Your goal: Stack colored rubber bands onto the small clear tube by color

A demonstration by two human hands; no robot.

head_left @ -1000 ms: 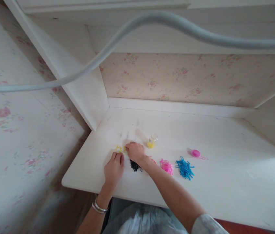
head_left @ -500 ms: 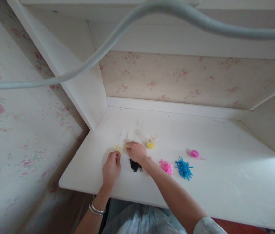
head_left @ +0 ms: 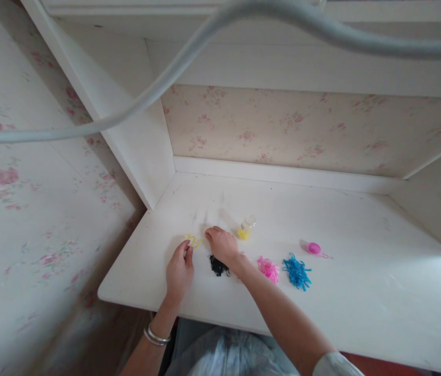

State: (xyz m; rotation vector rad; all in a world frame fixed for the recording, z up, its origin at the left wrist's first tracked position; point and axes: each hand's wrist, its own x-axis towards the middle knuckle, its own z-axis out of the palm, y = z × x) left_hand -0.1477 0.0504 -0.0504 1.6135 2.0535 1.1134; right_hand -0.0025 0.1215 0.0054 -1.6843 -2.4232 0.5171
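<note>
My left hand (head_left: 180, 270) rests at the left of the white tabletop, thumb and fingertips pinched together. Right at its fingertips lie a few thin yellow bands (head_left: 192, 241). My right hand (head_left: 223, 244) is bent over the table just to the right, its fingers pressed together beside the yellow bands. What either pinch holds is too small to make out. Partly under my right hand and wrist is a pile of small black bands (head_left: 218, 266). Behind that hand a small clear container (head_left: 249, 223) has yellow bands (head_left: 242, 234) at its near end.
A pile of pink bands (head_left: 268, 269) and a pile of blue bands (head_left: 297, 272) lie right of my right forearm. Beyond them is a round pink object (head_left: 314, 248) with a thin strap. A pale cable (head_left: 173, 68) crosses high in front. White panels (head_left: 138, 130) enclose the table's back.
The right fingertips have drawn back slightly to the right from the yellow bands and closed together. My left hand stays pinched at nearly the same place. The view has shifted a little.
</note>
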